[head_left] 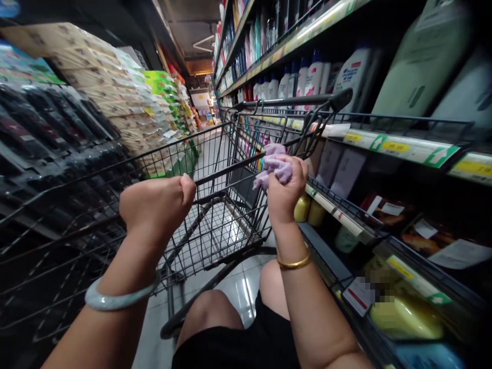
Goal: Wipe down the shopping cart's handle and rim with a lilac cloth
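Observation:
My left hand (157, 205) is closed in a fist at the near top rail of a black wire shopping cart (230, 174), and the rail runs into its fingers. A pale green bangle (119, 300) circles that wrist. In my right hand (286, 189) is a crumpled light purple cloth (273, 166), bunched between thumb and fingers near the cart's right end. That wrist wears a gold bangle (294, 264). Through the wire mesh, the cart's basket shows only floor and frame. The undersides of my left fingers are hidden.
Shelves of shampoo bottles (313, 77) with price strips (400, 146) rise close on the right. Lower shelves hold yellow bottles (407, 315) and boxes. Stacked tan packages (84, 77) and dark wrapped goods (54, 118) line the left. A tiled aisle (207, 154) runs ahead.

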`<state>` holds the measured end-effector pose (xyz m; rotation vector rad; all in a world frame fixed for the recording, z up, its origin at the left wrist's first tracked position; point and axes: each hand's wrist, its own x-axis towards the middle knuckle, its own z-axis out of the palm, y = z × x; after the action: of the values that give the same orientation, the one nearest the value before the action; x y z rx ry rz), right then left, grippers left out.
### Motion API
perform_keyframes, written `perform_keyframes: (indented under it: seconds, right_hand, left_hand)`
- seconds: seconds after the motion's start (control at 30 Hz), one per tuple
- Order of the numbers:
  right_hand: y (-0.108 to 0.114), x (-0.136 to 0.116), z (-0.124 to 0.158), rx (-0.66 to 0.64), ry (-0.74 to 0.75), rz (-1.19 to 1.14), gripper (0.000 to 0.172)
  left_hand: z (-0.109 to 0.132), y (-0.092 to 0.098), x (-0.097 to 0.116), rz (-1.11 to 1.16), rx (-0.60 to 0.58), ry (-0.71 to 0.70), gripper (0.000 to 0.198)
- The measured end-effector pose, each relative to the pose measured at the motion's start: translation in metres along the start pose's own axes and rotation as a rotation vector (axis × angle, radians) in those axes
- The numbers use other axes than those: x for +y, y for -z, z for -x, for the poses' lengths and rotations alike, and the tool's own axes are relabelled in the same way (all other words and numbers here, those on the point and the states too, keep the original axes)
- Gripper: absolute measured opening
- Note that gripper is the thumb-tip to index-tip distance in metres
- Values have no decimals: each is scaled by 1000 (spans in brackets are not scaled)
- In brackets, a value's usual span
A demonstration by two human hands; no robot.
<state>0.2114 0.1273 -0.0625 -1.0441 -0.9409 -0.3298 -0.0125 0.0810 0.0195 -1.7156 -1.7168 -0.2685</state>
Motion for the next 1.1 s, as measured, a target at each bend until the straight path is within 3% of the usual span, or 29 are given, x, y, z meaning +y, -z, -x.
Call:
perform_keyframes:
  seconds: [0.07, 0.17, 0.27, 0.33, 0.4, 0.47, 0.53, 0.57, 0.63, 0.77, 0.83, 0.9, 1.03, 1.1]
  right_hand:
    - [-2, -21, 14, -157, 77, -7, 27]
    - [-3, -61, 41, -500, 247, -98, 23]
    - [-2, -73, 53, -719, 389, -150, 21]
    - [-1, -54, 48, -675, 389, -125, 20]
    - [-1, -20, 35, -488, 303, -88, 18]
    - [-3, 13, 24, -205, 92, -5, 21]
    - [-7, 32, 23, -79, -51, 46, 26]
    - [-9, 32, 27, -84, -84, 52, 28]
    - [-13, 20, 43, -216, -56, 17, 28]
    - [-18, -19, 76, -601, 224, -127, 27]
    - [-18, -19, 77, -666, 292, -157, 25]
    - [-18, -5, 67, -589, 223, -154, 25]
    - [-21, 27, 50, -280, -124, -71, 25]
    - [-21, 24, 57, -275, -184, -30, 25]
  left_hand:
    - [1, 1, 1, 8, 10, -10, 78]
    - [1, -1, 1, 21, 8, -23, 81]
    - [0, -4, -2, 31, 13, -17, 85]
    - [-2, -7, -4, 30, 19, 3, 85]
    - [-4, -9, -6, 33, 19, 9, 83]
    - [-6, -12, -6, 41, 16, 10, 81]
    - [-8, -15, -4, 58, 40, 41, 77]
    - [-10, -17, -3, 70, 61, 65, 75]
    - [-12, -20, 0, 106, 107, 101, 70]
    - [-16, -24, 4, 106, 150, 94, 70]
    - [-18, -24, 5, 66, 149, 78, 73]
    - [-19, -25, 5, 37, 142, 69, 73]
    - [-21, -31, 5, 23, 173, 76, 73]
    - [-23, -35, 6, 26, 181, 72, 73]
